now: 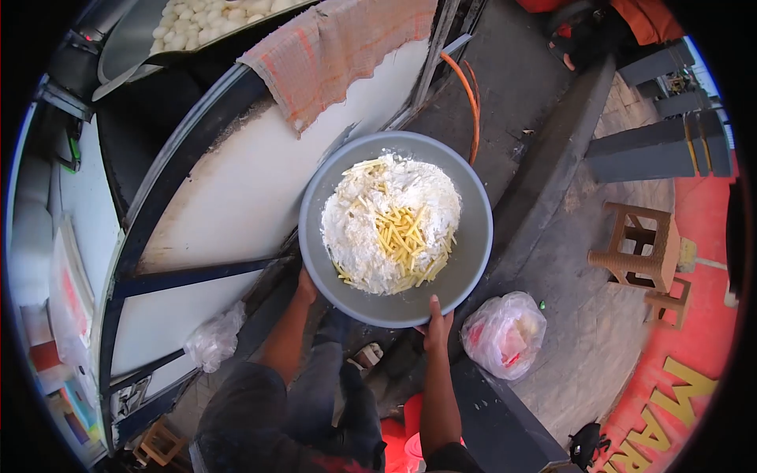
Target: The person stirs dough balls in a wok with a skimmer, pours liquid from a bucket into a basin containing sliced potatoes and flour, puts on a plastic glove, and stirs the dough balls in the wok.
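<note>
A round grey basin (475, 229) is held out in front of me at the centre of the view. Inside lies a heap of white powder like flour (352, 225), mixed with thin pale-yellow potato sticks (400, 234) that show mostly in the middle and along the lower edge. My left hand (307, 285) supports the basin's lower left side, its fingers mostly hidden under the wall. At the lower right, my right hand (435, 325) grips the rim with the thumb on top and the other fingers beneath.
Left of the basin stands a white-panelled cart (213, 189) with a cloth (339, 55) over its edge and a pan of white balls (197, 27). A tied plastic bag (505, 335) sits at the right. Farther right are brown stools (639, 246); an orange hose (471, 102) hangs behind.
</note>
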The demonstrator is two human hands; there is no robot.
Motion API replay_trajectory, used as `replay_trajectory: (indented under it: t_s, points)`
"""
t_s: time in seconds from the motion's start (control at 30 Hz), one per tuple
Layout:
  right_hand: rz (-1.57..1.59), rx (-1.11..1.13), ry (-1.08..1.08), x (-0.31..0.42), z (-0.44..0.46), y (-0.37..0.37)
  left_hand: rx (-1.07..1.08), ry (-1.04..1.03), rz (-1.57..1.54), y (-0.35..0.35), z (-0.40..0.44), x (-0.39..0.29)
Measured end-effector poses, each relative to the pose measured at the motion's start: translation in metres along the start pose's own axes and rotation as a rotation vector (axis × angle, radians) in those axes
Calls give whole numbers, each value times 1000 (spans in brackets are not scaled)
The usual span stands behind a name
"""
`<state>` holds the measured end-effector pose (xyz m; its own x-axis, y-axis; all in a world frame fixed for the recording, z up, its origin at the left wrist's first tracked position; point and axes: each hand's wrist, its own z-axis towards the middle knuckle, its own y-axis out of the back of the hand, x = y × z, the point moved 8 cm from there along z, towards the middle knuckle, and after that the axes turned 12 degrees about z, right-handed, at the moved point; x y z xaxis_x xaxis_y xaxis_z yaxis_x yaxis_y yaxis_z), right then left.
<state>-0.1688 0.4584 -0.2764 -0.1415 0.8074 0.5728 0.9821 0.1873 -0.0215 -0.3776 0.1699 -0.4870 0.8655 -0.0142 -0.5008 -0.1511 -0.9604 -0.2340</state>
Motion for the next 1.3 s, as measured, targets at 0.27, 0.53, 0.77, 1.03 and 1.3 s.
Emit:
replay_trajectory:
  t_s: [0.27, 0.53, 0.77, 1.03, 1.3]
  points:
    - [-261, 366, 564, 51, -180, -30, -262, 112, 334, -25, -253, -46]
    - [-1093, 984, 1157, 10, -301, -125, 407, -115, -352, -128, -482, -131]
    - [-930, 1275, 1199, -4, -421, -186, -724, -565, -52, 135, -631, -82]
    - [-781, 1871, 1503, -104, -671, -249, -1230, -370, -260, 329, -663, 180]
    - [-1312, 1803, 1767, -255, -753, -423, -1155, -332, -334, 411, -680, 220]
